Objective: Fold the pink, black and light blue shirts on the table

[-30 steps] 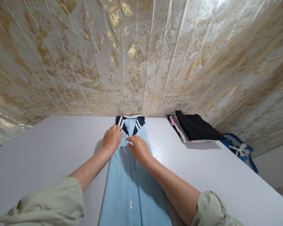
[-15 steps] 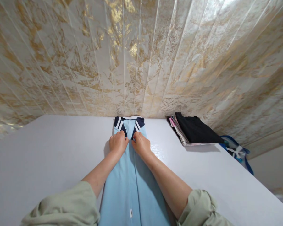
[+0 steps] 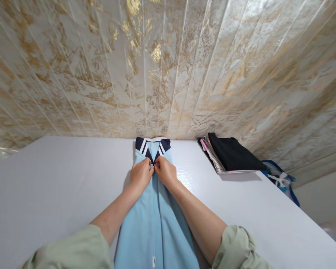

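A light blue garment (image 3: pixel 140 228) with a navy collar (image 3: pixel 140 144) striped in white lies lengthwise before me, its collar end near the wall. At the bottom point of the collar, my left hand (image 3: pixel 141 172) pinches the left front edge. Close against it, my right hand (image 3: pixel 165 171) pinches the right front edge. The fingertips of both hands meet over the front opening, and whatever small part lies between them is hidden. A small white tag (image 3: pixel 154 262) shows low on the garment's front.
On the white table (image 3: pixel 58 194), a stack of folded clothes with a black one (image 3: pixel 231 153) on top sits at the right. Beside that edge hangs a clear bag with blue trim (image 3: pixel 281 181). A gold-patterned wall (image 3: pixel 156 86) rises behind the table.
Both hands have come closer together, drawing the two collar points until they meet. The gap between the front edges at the collar has narrowed.
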Tool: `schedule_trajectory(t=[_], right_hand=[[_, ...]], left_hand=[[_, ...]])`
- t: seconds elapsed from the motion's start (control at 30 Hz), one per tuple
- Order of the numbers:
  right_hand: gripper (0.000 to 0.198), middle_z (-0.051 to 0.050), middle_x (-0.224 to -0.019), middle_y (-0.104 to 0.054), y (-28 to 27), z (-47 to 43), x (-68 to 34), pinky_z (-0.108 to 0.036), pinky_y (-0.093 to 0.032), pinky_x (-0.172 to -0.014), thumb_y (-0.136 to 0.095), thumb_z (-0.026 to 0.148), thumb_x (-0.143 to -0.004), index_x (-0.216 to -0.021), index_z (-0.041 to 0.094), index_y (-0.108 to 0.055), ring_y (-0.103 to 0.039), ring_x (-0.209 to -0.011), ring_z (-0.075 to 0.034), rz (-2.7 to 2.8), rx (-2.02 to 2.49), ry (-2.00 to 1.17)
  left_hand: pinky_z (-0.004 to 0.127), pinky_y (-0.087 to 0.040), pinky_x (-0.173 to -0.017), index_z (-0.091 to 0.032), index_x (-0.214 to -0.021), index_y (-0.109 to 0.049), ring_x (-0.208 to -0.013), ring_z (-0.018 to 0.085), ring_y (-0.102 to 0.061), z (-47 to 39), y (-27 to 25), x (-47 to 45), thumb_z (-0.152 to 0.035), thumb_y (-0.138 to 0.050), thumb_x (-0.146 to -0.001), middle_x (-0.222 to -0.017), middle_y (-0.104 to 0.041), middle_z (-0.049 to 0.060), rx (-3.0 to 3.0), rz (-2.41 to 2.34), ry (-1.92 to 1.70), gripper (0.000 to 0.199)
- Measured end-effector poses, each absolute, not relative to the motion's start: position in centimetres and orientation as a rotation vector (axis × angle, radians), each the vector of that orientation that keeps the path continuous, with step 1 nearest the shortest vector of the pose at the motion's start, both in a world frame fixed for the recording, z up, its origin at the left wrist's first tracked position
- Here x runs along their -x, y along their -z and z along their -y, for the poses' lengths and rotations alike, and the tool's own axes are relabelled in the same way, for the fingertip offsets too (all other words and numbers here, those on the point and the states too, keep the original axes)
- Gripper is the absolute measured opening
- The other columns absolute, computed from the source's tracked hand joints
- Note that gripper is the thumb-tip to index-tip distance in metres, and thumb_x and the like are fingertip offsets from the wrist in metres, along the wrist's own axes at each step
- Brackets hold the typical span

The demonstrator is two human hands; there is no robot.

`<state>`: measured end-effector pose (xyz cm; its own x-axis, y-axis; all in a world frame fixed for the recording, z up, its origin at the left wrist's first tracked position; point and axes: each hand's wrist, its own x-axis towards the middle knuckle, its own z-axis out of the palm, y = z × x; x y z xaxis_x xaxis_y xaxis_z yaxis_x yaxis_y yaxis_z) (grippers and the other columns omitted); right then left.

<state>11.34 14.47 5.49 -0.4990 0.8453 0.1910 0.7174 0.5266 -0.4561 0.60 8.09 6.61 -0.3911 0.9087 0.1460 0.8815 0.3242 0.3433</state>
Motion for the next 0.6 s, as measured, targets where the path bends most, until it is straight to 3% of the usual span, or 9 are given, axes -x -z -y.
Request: schedule_trajectory(t=[0.33,0.6], right_hand=[[0.02,-0.001,-0.104,-0.063,-5.08,-14.16,-11.49,-0.025,-0.038,-0.069,-0.047,0.025,-0.091,-0.109,0.026,-0.056,-0.059,-0.089,-0.016,2.464,1.278,-0.417],[0.018,-0.001,-0.105,-0.065,-5.04,-14.36,-11.6,-0.025,-0.041,-0.073,-0.046,0.026,-0.093,-0.107,0.024,-0.058,-0.06,-0.092,-0.015,2.363,1.238,-0.427]], left_hand=[[0.034,-0.038,-0.086,-0.022,-0.103,-0.057,-0.1,0.021,-0.061,-7.98,-6.25,-0.96,-0.025,-0.051,-0.089,-0.105,-0.07,0.007,-1.731,-2.519,-0.488,0.016],[0.03,-0.04,-0.081,-0.024,-0.1,-0.057,-0.09,0.018,-0.064,-8.15,-5.87,-0.24,-0.028,-0.047,-0.091,-0.095,-0.072,0.002,-1.595,-2.489,-0.722,0.014]])
